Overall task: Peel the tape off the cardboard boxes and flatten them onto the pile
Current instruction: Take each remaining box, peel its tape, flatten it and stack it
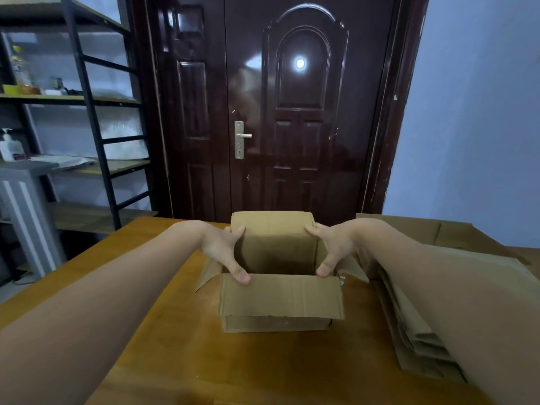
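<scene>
While both bare forearms are reaching out over the glossy orange-brown wooden table (163,340), a small open-topped box of plain brown corrugated cardboard (279,299) is sitting upright at the table's middle, its near flap folded outward and down toward the viewer and its far flap standing up. The left hand (220,249) is spreading across the box's left side: its thumb is pressing on the crease of the near flap while its fingertips are curling over the left edge of the far flap. The right hand (336,248) is mirroring it on the right side, thumb on the near flap's crease, fingers hooking the far flap's right edge. Both short side flaps are splaying outward beneath the hands. The cardboard is looking matte, ribbed and slightly dented along its cut edges.

Just right of the box, a pile of flattened brown cardboard sheets (415,340) is lying with its layered edges stepping toward the near right, partly hidden under the right forearm. Bare tabletop is stretching out near and left of the box.

Beyond the far edge, a dark glossy panelled door (292,112) is filling the wall, and black metal shelving with wooden boards (87,112) is standing at far left.
</scene>
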